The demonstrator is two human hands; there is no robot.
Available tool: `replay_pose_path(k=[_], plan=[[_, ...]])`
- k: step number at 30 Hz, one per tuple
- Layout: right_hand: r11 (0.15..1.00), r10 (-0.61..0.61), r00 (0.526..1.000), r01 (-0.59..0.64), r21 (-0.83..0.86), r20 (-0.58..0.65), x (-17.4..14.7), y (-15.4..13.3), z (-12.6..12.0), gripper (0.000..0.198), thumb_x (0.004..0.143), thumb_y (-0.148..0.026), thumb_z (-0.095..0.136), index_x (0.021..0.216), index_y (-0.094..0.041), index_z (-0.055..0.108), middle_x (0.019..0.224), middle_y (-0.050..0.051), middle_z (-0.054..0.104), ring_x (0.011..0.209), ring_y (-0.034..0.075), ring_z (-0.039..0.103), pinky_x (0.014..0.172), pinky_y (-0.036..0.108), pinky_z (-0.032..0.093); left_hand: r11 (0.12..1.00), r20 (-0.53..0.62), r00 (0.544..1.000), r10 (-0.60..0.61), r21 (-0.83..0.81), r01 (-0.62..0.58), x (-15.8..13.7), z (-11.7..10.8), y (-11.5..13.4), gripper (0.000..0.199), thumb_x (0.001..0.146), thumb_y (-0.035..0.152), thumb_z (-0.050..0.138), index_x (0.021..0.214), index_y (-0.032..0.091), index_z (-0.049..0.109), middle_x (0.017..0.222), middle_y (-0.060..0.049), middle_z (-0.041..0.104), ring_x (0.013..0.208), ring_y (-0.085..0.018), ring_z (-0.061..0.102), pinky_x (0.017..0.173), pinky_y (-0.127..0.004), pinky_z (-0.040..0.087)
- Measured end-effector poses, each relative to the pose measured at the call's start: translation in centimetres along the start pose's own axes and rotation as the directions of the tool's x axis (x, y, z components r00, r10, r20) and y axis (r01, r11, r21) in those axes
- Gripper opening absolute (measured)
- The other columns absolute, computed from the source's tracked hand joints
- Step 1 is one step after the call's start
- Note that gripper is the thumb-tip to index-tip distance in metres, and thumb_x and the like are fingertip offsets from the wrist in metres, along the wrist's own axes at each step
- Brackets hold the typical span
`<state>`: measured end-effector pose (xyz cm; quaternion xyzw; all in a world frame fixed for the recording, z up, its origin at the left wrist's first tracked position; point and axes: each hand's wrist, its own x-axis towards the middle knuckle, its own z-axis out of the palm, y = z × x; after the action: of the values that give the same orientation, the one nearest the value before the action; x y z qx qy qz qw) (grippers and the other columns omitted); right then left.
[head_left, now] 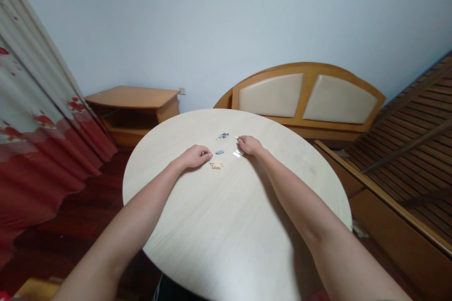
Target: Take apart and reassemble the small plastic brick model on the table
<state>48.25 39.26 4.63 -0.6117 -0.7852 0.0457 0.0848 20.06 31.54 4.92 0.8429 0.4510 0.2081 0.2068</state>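
My right hand (250, 145) pinches a small white piece (236, 137) that sticks out past its fingertips. Just below that hand, flat white pieces (238, 154) lie on the round table (212, 225). My left hand (196, 156) rests at the table with thumb and forefinger pressed together; whether something tiny is between them I cannot make out. Right of its fingertips lies a grey-blue toy brick (220, 152). Closer to me is a group of tan bricks (216, 165). Beyond them sits a small cluster of grey, dark and yellowish pieces (222, 136).
A wooden cabinet (134, 97) stands behind the table on the left, by a red and white curtain (45, 117). Behind on the right is a headboard (307, 80). A slatted wooden bed frame (406, 150) runs along the right side.
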Motion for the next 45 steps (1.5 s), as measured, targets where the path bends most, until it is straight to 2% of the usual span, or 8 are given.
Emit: replay_pose_path(k=[5,9,13,16,20,30,37,45], plan=[[0.976,0.218,0.967,-0.219,0.008,-0.129,-4.1,2.5,-0.1,0.028,0.09,-0.021,0.056,0.111,-0.018,0.076,0.113,0.013,0.076,0.101,0.025,0.069,0.079,0.028,0.047,1.0,-0.003,1.0,-0.006,0.012,0.006,0.0,0.2,0.4,0.036,0.093,0.04,0.051,0.099,0.016,0.077,0.101,-0.009,0.077,0.087,-0.021,0.068,0.078,-0.03,0.049],[0.972,0.235,0.93,-0.226,0.065,-0.283,-6.1,3.5,0.8,0.028,0.084,-0.011,0.057,0.103,-0.017,0.076,0.105,0.013,0.076,0.095,0.025,0.068,0.079,0.03,0.047,0.999,-0.039,0.999,0.018,0.027,-0.017,0.0,0.5,0.8,0.036,0.094,0.041,0.051,0.097,0.017,0.078,0.101,-0.009,0.077,0.086,-0.021,0.068,0.077,-0.03,0.049],[0.977,0.005,0.896,0.09,0.193,-0.444,-6.5,2.1,1.5,0.029,0.082,-0.007,0.054,0.1,-0.017,0.074,0.101,0.012,0.075,0.094,0.025,0.065,0.085,0.036,0.049,0.999,-0.129,0.991,0.037,0.042,-0.032,0.0,0.8,1.3,0.036,0.096,0.039,0.05,0.1,0.017,0.077,0.103,-0.009,0.077,0.088,-0.021,0.067,0.079,-0.03,0.049],[0.875,-0.206,0.826,0.395,0.279,-0.525,-6.7,-0.7,1.8,0.025,0.087,-0.008,0.052,0.098,-0.018,0.073,0.097,0.011,0.073,0.093,0.024,0.064,0.086,0.036,0.05,0.997,-0.214,0.974,0.069,0.04,-0.061,-0.1,1.1,1.8,0.033,0.096,0.038,0.053,0.107,0.017,0.076,0.108,-0.009,0.076,0.088,-0.019,0.066,0.081,-0.03,0.049],[0.741,-0.341,0.765,0.576,0.345,-0.546,-7.6,-4.4,2.0,0.021,0.093,-0.014,0.053,0.099,-0.02,0.072,0.096,0.009,0.073,0.092,0.022,0.065,0.086,0.036,0.051,0.993,-0.263,0.958,0.116,0.035,-0.111,0.0,1.4,2.4,0.034,0.092,0.038,0.064,0.117,0.017,0.073,0.11,-0.008,0.075,0.085,-0.018,0.065,0.081,-0.029,0.049],[0.655,-0.24,0.841,0.509,0.558,-0.485,-8.3,-5.4,2.4,0.019,0.095,-0.025,0.055,0.099,-0.018,0.073,0.096,0.008,0.075,0.085,0.018,0.067,0.079,0.031,0.052,0.984,-0.273,0.945,0.18,0.041,-0.176,0.3,2.4,2.6,0.024,0.096,0.037,0.062,0.1,0.019,0.077,0.098,-0.006,0.077,0.082,-0.017,0.066,0.081,-0.028,0.048],[0.702,-0.339,0.784,0.578,0.415,-0.519,-8.5,-5.3,2.2,0.018,0.092,-0.022,0.059,0.105,-0.019,0.07,0.092,0.007,0.07,0.083,0.019,0.063,0.08,0.032,0.05,0.984,-0.287,0.942,0.175,0.038,-0.171,0.3,2.5,3.0,0.028,0.096,0.041,0.061,0.098,0.019,0.078,0.098,-0.007,0.078,0.082,-0.017,0.067,0.082,-0.028,0.048],[0.775,-0.357,0.783,0.553,0.306,-0.51,-8.4,-4.9,2.2,0.019,0.097,-0.028,0.056,0.106,-0.02,0.071,0.091,0.007,0.07,0.084,0.02,0.062,0.082,0.033,0.048,0.991,-0.289,0.948,0.136,0.03,-0.133,0.3,2.6,3.2,0.027,0.095,0.041,0.063,0.1,0.019,0.078,0.098,-0.006,0.078,0.083,-0.018,0.067,0.08,-0.028,0.048]])
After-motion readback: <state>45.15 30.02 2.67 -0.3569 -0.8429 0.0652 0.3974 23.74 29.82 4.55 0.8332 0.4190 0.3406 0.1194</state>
